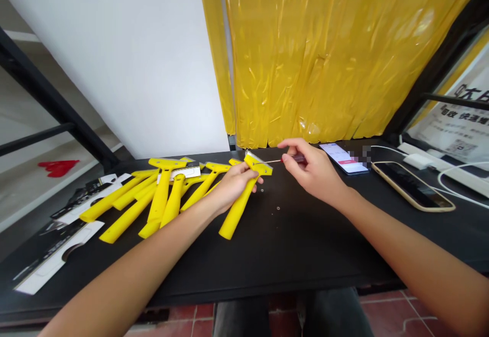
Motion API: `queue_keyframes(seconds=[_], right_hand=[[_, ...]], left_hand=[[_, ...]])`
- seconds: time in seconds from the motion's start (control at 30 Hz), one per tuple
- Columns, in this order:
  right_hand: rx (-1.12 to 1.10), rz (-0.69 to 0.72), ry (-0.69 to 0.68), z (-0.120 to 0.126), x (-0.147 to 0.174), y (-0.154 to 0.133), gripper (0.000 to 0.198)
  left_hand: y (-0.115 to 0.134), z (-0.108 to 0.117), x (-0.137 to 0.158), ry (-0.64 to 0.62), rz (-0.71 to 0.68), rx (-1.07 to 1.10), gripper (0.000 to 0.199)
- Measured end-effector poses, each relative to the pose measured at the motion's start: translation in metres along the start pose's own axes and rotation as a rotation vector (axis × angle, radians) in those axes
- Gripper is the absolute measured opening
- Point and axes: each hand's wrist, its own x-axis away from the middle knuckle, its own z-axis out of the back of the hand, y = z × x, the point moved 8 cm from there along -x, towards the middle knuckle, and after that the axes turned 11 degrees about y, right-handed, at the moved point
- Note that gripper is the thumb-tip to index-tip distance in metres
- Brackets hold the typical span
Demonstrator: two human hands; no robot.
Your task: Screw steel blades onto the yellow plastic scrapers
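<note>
Left grip: the left hand [236, 181] grasped a scraper [237, 212] just below its head.
Right grip: the right hand [311, 171] held a screwdriver [293, 159], its tip at the scraper's head.
Scraper: it was over the table [324, 245], between the forearms, handle slanting toward the person.
Pile: other scrapers [164, 194] lay left, beside packaging [42, 271].
Right side: two phones, one lit [346, 160], one dark [416, 187].

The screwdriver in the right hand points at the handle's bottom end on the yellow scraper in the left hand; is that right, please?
Not quite: in the head view, the screwdriver in the right hand points at the broad top of the yellow scraper in the left hand, not at the other end.
</note>
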Motion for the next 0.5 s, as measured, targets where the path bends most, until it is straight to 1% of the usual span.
queue_keyframes(seconds=[0.07, 0.1, 0.17, 0.23, 0.3, 0.33, 0.4, 0.5], right_hand=[[-0.078, -0.103, -0.042, -0.004, -0.001, 0.012, 0.02], [-0.121, -0.177, -0.073, -0.007, -0.001, 0.02, 0.024], [-0.212, -0.369, -0.15, -0.015, 0.002, 0.039, 0.033], [-0.295, -0.568, -0.247, -0.026, 0.011, 0.054, 0.044], [-0.357, -0.705, -0.334, -0.035, 0.019, 0.062, 0.05], [-0.384, -0.745, -0.366, -0.038, 0.022, 0.064, 0.05], [-0.421, -0.778, -0.399, -0.042, 0.026, 0.064, 0.047], [-0.403, -0.759, -0.412, -0.045, 0.027, 0.062, 0.041]], left_hand=[[0.003, 0.006, -0.003, 0.033, -0.046, 0.009, 0.004], [0.004, 0.009, -0.005, 0.047, -0.065, 0.023, 0.007], [0.007, 0.015, -0.006, 0.071, -0.106, 0.03, 0.011], [0.013, 0.019, -0.006, 0.091, -0.167, -0.033, 0.012], [0.021, 0.019, -0.003, 0.103, -0.252, -0.142, 0.016], [0.025, 0.018, -0.002, 0.108, -0.298, -0.19, 0.017], [0.03, 0.017, 0.001, 0.126, -0.373, -0.228, 0.017], [0.029, 0.019, 0.0, 0.171, -0.405, -0.173, 0.017]])
